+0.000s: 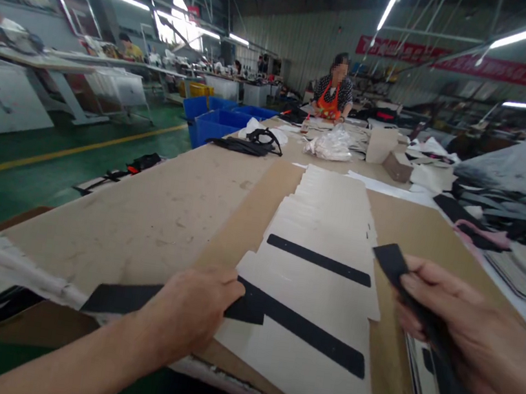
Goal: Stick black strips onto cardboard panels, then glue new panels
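Note:
Pale beige panels (328, 219) lie overlapped in a row down the table. One black strip (320, 262) lies flat across a panel. A second black strip (312, 331) lies slantwise on the panel nearer me. My left hand (196, 305) is closed with its fingertips at this strip's left end. Another black strip (124, 298) passes beneath that hand, sticking out on both sides, and the hand appears to grip it. Off the row's right side, my right hand (459, 335) pinches a long black strip (391, 262), held above the table with its lower part hanging towards me.
Stacked panels (426, 389) lie under my right hand. Black and grey pieces (515, 213) pile up at the right. Across the table (162, 215) are a plastic bag (332, 143), black straps (251, 143) and a co-worker (335, 93). Blue bins (218, 127) stand left.

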{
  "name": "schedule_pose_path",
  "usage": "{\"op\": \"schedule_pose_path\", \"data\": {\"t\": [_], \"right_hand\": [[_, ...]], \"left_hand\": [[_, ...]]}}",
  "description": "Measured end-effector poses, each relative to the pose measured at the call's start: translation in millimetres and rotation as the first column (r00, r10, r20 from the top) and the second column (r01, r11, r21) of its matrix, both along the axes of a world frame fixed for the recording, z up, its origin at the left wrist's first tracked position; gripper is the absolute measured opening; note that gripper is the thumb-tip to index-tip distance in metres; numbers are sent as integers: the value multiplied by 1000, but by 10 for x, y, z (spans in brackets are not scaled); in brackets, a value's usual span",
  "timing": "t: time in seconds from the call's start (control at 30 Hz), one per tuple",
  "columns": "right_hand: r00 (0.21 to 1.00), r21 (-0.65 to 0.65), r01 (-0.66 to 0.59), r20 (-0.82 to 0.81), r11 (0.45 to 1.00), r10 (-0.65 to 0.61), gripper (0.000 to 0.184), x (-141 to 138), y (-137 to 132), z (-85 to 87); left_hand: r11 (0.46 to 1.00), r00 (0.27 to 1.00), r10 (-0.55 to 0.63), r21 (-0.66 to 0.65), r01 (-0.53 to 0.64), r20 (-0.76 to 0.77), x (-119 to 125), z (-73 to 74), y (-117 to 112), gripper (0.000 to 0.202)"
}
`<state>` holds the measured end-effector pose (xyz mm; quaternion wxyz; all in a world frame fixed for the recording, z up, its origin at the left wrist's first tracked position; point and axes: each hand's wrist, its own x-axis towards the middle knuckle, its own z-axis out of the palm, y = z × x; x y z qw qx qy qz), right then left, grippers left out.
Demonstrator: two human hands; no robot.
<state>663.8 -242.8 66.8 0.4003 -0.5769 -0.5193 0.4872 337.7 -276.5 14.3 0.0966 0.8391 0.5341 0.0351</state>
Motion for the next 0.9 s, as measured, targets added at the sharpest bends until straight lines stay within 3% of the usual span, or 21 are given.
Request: {"op": "schedule_pose_path", "data": {"t": [0.13, 0.27, 0.4, 0.53, 0.9], "right_hand": [[973, -164, -231, -49, 959, 226, 40, -490, 275, -214], [929, -185, -345, 70, 920, 363, 28, -878, 533, -502], [841, -120, -440, 293, 890, 455, 22, -1175, 686, -753], [762, -74, -521, 407, 850, 503, 19, -1394, 793, -902], [638, -30, -575, 610, 818, 471, 20, -1567, 833, -948]], "left_hand": [[986, 994, -73, 143, 84, -80, 37, -372, 211, 28], [984, 999, -48, 169, 49, -9, -7, -566, 235, 30], [988, 996, -52, 148, 42, 70, -59, -627, 207, 34], [990, 993, -49, 135, 34, 109, -76, -660, 219, 35], [993, 994, -38, 112, 26, 105, -98, -666, 235, 35]]}}
